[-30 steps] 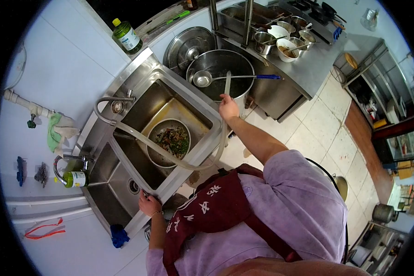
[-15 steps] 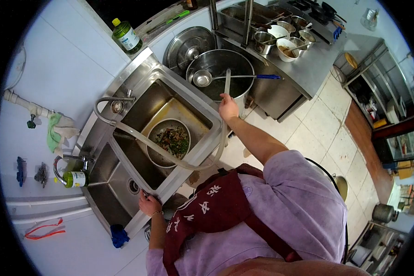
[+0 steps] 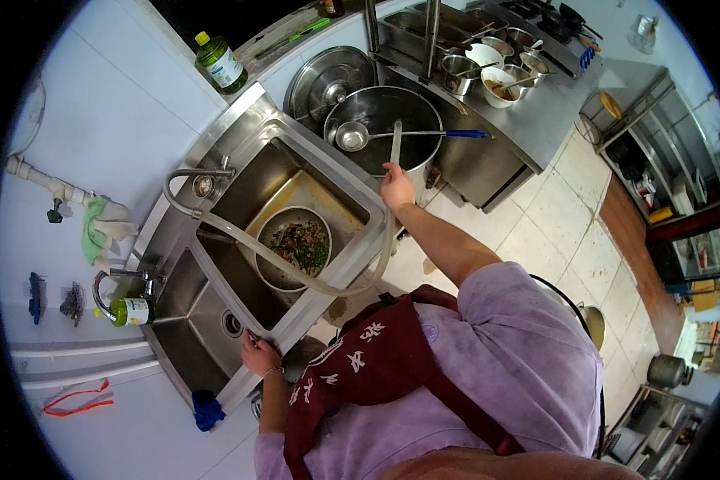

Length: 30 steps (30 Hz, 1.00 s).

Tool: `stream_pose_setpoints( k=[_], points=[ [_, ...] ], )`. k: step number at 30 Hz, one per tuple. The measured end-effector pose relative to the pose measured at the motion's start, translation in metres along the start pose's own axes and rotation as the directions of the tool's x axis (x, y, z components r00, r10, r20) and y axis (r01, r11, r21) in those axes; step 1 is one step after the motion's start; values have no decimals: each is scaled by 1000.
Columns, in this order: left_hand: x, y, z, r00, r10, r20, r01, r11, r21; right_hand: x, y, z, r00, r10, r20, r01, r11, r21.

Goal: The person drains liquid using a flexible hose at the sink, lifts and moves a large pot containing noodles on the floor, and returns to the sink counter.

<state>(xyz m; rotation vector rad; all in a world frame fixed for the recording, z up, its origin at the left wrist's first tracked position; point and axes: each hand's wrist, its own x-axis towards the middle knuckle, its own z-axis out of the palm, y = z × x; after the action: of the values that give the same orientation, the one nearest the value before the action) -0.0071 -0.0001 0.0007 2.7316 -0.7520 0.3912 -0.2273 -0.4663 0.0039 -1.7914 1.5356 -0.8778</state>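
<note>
My right hand (image 3: 398, 188) is closed round a clear hose (image 3: 388, 240), whose end points over a large steel pot (image 3: 384, 164). The hose runs back across the sink to a curved faucet (image 3: 178, 186). A ladle (image 3: 352, 137) with a blue handle lies across the pot's rim. My left hand (image 3: 260, 354) rests at the front edge of the sink (image 3: 252, 340); its fingers curl there, and whether they hold anything is hidden. In the larger basin sits a round bowl (image 3: 294, 248) of chopped food scraps, under the hose.
A big lid (image 3: 330, 86) leans on the wall behind the pot. To the right, a steel counter (image 3: 528, 120) bears several pots and bowls. A green bottle (image 3: 221, 64) stands on the ledge, another (image 3: 130, 311) by the second faucet. A blue cloth (image 3: 208, 410) hangs at the sink's corner.
</note>
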Motion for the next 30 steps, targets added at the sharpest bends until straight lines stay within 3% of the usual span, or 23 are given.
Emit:
stream_pose_setpoints(
  k=[4, 12, 30],
  points=[
    [0, -1, 2, 1000, 12, -17, -12, 1000, 19, 3, 2, 0, 999, 32, 24, -32, 999, -2],
    [-2, -5, 5, 999, 22, -29, -21, 999, 39, 14, 4, 1, 955, 247, 163, -245, 969, -36],
    [0, -4, 3, 1000, 18, -13, -18, 1000, -5, 13, 5, 1, 963, 223, 150, -229, 973, 22]
  ],
)
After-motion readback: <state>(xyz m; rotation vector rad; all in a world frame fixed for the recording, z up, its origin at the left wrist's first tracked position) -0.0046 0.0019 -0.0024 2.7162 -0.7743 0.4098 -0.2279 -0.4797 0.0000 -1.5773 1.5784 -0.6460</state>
